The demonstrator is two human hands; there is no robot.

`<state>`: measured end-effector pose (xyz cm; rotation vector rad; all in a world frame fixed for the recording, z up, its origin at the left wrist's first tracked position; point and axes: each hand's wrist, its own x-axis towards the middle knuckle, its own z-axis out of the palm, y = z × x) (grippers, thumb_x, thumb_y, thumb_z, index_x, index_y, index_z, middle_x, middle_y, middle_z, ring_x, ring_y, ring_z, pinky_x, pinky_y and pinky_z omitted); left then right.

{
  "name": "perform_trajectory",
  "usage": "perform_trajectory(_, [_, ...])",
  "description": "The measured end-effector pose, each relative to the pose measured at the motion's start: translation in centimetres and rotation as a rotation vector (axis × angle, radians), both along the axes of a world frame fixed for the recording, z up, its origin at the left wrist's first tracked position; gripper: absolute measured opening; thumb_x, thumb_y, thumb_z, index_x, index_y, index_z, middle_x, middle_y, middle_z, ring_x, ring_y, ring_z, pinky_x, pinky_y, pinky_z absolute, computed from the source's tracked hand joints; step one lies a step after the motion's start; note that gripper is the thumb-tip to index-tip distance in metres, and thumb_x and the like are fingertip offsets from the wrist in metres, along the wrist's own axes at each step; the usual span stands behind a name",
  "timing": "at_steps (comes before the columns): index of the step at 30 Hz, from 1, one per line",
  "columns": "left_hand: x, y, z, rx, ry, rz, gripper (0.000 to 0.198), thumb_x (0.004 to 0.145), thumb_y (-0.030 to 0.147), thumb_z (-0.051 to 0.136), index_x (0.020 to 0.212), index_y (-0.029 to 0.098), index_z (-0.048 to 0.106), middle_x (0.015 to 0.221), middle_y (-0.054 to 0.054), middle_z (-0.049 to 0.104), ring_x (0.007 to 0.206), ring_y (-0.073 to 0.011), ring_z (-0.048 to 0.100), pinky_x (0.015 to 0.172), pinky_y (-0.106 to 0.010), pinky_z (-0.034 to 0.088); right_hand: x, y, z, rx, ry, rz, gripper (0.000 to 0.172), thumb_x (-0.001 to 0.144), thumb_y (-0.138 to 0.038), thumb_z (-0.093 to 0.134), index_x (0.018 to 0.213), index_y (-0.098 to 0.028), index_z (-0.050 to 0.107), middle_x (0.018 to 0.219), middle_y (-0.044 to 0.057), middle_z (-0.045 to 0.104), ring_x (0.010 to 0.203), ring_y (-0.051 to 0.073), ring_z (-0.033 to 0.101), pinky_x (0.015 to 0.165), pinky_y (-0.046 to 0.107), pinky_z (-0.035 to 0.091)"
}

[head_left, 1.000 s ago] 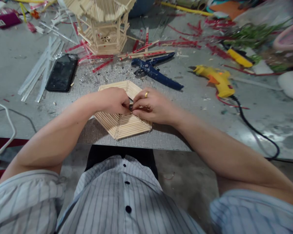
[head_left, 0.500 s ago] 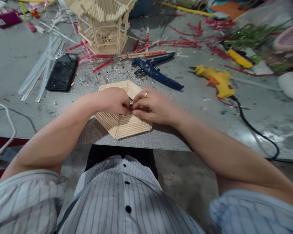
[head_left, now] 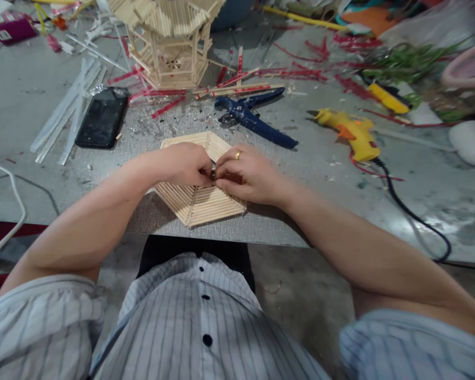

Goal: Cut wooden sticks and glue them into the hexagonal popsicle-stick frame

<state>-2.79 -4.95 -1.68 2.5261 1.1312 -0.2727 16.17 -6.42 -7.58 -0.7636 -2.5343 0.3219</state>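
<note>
A flat hexagonal panel of pale wooden sticks (head_left: 200, 203) lies near the table's front edge. Both my hands rest on its middle, fingertips meeting. My left hand (head_left: 184, 164) is curled, pinching a small dark piece (head_left: 212, 173) at the panel's centre. My right hand (head_left: 245, 174), with a gold ring, has its fingers pressed together on the same spot. What the piece is I cannot make out.
Behind the panel lie dark blue cutters (head_left: 253, 117), a yellow glue gun (head_left: 352, 132) with a black cord, a black phone (head_left: 102, 117), clear glue sticks (head_left: 63, 113), red stick scraps, and a wooden stick pavilion (head_left: 170, 47). A white cable (head_left: 8, 206) hangs at left.
Hardly anything differs; the view has dropped a touch and both hands stay pinched at the panel's centre.
</note>
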Motion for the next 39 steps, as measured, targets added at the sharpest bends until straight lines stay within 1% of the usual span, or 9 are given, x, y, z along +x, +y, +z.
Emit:
perform_trajectory(4, [-0.1, 0.0, -0.1, 0.013, -0.098, 0.030, 0.020, 0.078, 0.031, 0.059, 0.078, 0.020, 0.076, 0.066, 0.001, 0.069, 0.058, -0.0096, 0.054, 0.060, -0.022, 0.032, 0.2, 0.1, 0.1, 0.048, -0.004, -0.068, 0.018, 0.089, -0.034, 0.052, 0.084, -0.021, 0.064, 0.093, 0.007, 0.068, 0.095, 0.024, 0.059, 0.087, 0.044, 0.040])
perform_trajectory(9, [-0.2, 0.1, -0.2, 0.114, -0.240, 0.034, 0.027, 0.083, 0.029, 0.055, 0.095, 0.021, 0.078, 0.088, -0.004, 0.074, 0.075, -0.0132, 0.062, 0.067, -0.024, 0.037, 0.9, 0.5, 0.2, 0.118, 0.044, -0.189, 0.014, 0.089, -0.036, 0.054, 0.085, -0.026, 0.063, 0.098, 0.006, 0.067, 0.095, 0.026, 0.059, 0.091, 0.048, 0.039])
perform_trajectory(16, [0.1, -0.4, -0.8, 0.263, -0.199, 0.119, 0.032, 0.090, 0.035, 0.047, 0.103, 0.026, 0.076, 0.095, -0.004, 0.075, 0.087, -0.0170, 0.065, 0.069, -0.025, 0.037, 1.2, 0.8, 0.0, 0.134, 0.076, -0.259, 0.015, 0.090, -0.034, 0.051, 0.088, -0.025, 0.063, 0.099, 0.007, 0.067, 0.098, 0.026, 0.059, 0.093, 0.050, 0.038])
perform_trajectory(20, [0.2, -0.6, -0.9, 0.259, -0.162, 0.140, 0.036, 0.093, 0.038, 0.043, 0.107, 0.026, 0.074, 0.100, -0.005, 0.075, 0.091, -0.0200, 0.066, 0.069, -0.027, 0.038, 1.2, 0.9, -0.1, 0.154, 0.084, -0.251, 0.017, 0.092, -0.034, 0.048, 0.087, -0.024, 0.062, 0.100, 0.007, 0.067, 0.098, 0.025, 0.059, 0.091, 0.047, 0.040])
perform_trajectory(23, [0.2, -0.7, -0.8, 0.256, -0.156, 0.111, 0.038, 0.094, 0.037, 0.040, 0.109, 0.025, 0.073, 0.103, -0.005, 0.074, 0.093, -0.0210, 0.066, 0.069, -0.027, 0.038, 1.2, 0.9, -0.1, 0.169, 0.079, -0.245, 0.018, 0.092, -0.035, 0.048, 0.087, -0.023, 0.061, 0.100, 0.008, 0.067, 0.097, 0.025, 0.060, 0.089, 0.047, 0.041])
perform_trajectory(27, [0.3, -0.7, -1.1, 0.293, -0.181, 0.107, 0.037, 0.093, 0.032, 0.040, 0.101, 0.020, 0.074, 0.098, -0.008, 0.074, 0.090, -0.0210, 0.067, 0.069, -0.028, 0.040, 1.4, 1.1, -0.1, 0.168, 0.084, -0.264, 0.021, 0.094, -0.037, 0.047, 0.090, -0.024, 0.063, 0.100, 0.008, 0.067, 0.097, 0.024, 0.060, 0.090, 0.047, 0.042])
perform_trajectory(31, [0.2, -0.2, -1.4, 0.274, -0.386, 0.155, 0.031, 0.089, 0.028, 0.044, 0.093, 0.019, 0.074, 0.086, -0.005, 0.074, 0.078, -0.0155, 0.064, 0.067, -0.025, 0.041, 1.7, 1.5, -0.1, 0.146, 0.157, -0.301, 0.027, 0.095, -0.044, 0.045, 0.097, -0.025, 0.064, 0.101, 0.008, 0.067, 0.100, 0.024, 0.061, 0.089, 0.044, 0.045])
perform_trajectory(34, [0.1, 0.1, -1.5, 0.228, -0.509, 0.184, 0.028, 0.087, 0.027, 0.047, 0.088, 0.016, 0.073, 0.076, -0.003, 0.072, 0.072, -0.0127, 0.060, 0.065, -0.024, 0.040, 1.9, 1.8, -0.2, 0.139, 0.214, -0.343, 0.029, 0.095, -0.047, 0.045, 0.097, -0.024, 0.064, 0.099, 0.007, 0.068, 0.099, 0.024, 0.062, 0.087, 0.042, 0.046])
perform_trajectory(39, [0.1, 0.0, -1.4, 0.224, -0.514, 0.211, 0.027, 0.086, 0.025, 0.048, 0.087, 0.017, 0.073, 0.073, -0.003, 0.070, 0.068, -0.0118, 0.058, 0.063, -0.024, 0.039, 1.7, 1.6, -0.1, 0.172, 0.280, -0.322, 0.028, 0.094, -0.044, 0.046, 0.090, -0.022, 0.063, 0.090, 0.006, 0.069, 0.091, 0.021, 0.063, 0.084, 0.039, 0.046])
